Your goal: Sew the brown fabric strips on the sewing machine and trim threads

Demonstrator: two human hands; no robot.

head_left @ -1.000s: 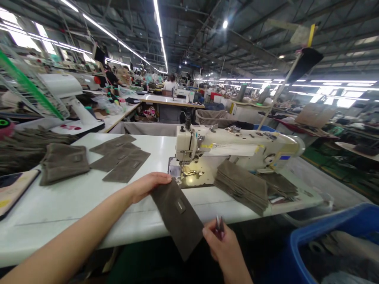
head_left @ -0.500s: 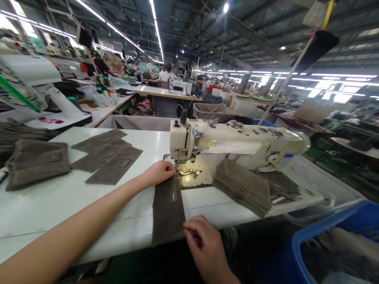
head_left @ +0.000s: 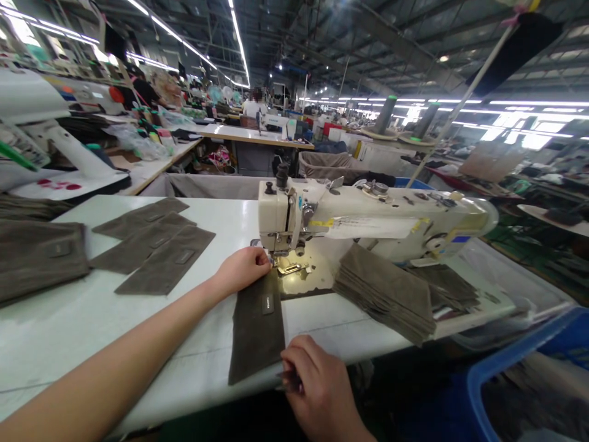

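Observation:
A dark olive-brown fabric panel [head_left: 256,337] with a small label lies lengthwise on the sewing table, its far end at the needle area of a cream sewing machine [head_left: 331,215]. My left hand [head_left: 243,269] is closed in a pinch at that far end, right beside the presser foot. My right hand [head_left: 317,383] is at the table's front edge, next to the panel's near right corner. Its fingers are curled around a small dark, pointed object [head_left: 289,382], mostly hidden, whose kind I cannot make out.
Three labelled panels [head_left: 159,252] overlap on the table to the left, near a larger fabric pile [head_left: 39,258]. A thick stack of brown pieces [head_left: 386,291] lies under the machine arm. A blue bin [head_left: 476,393] stands at lower right.
The view has shifted slightly, moving the left piles leftward. My left hand stays by the needle. My right fingers have curled in further, and a dark tip now shows between them.

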